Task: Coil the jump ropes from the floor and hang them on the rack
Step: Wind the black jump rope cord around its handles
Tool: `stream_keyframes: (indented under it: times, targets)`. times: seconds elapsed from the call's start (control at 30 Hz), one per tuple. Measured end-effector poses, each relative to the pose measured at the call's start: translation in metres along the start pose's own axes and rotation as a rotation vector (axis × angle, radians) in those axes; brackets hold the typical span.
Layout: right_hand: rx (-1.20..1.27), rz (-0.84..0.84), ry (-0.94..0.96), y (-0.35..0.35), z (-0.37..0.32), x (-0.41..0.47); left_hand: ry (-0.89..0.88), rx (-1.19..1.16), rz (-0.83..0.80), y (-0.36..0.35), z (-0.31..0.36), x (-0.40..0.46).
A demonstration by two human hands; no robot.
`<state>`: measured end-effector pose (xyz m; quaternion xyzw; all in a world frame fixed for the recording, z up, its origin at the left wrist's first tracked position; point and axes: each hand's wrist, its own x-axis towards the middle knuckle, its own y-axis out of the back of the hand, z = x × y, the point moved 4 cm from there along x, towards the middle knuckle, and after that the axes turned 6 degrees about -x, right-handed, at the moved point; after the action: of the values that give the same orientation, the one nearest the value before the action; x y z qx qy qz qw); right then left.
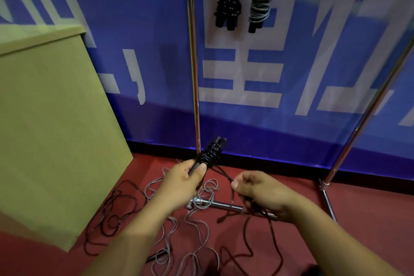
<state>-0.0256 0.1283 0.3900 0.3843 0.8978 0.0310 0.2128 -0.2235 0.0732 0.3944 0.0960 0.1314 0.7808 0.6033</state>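
My left hand (181,182) grips the handles of a black jump rope (211,152), whose cord is wound in tight turns around them. My right hand (259,192) pinches the free length of that same black cord, which trails down to the red floor. A grey rope (192,226) lies loose and tangled on the floor under my hands. Another black rope (116,210) lies uncoiled at the left. On the metal rack (194,63) hang two coiled ropes, one black (228,0) and one grey (261,0).
A large cardboard box (51,127) stands at the left, close to the ropes. The rack's right leg (367,114) slants down to a foot bar (328,201). A blue banner covers the wall behind the rack.
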Motion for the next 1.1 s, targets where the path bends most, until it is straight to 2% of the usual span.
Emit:
stream_keyframes:
  times: [0.1, 0.27, 0.5, 0.67, 0.93, 1.1]
  targets:
    - [-0.159, -0.031, 0.025, -0.006, -0.002, -0.001, -0.013, 0.349, 0.028, 0.005, -0.009, 0.003]
    - [-0.247, 0.003, 0.0, -0.015, -0.002, -0.004, 0.019, 0.305, 0.048, 0.002, -0.015, 0.006]
    - [-0.355, 0.222, -0.075, -0.007, -0.006, -0.004, 0.098, -0.163, 0.026, -0.009, -0.016, 0.004]
    - [-0.191, 0.319, -0.088, -0.004, -0.003, 0.0, 0.188, -0.394, 0.011, -0.013, -0.007, 0.002]
    - [-0.032, 0.32, -0.132, 0.002, -0.006, -0.002, 0.295, -0.759, 0.002, -0.014, 0.005, -0.004]
    - [0.015, 0.286, -0.188, -0.001, -0.003, 0.001, 0.285, -0.969, -0.047, -0.016, 0.011, -0.005]
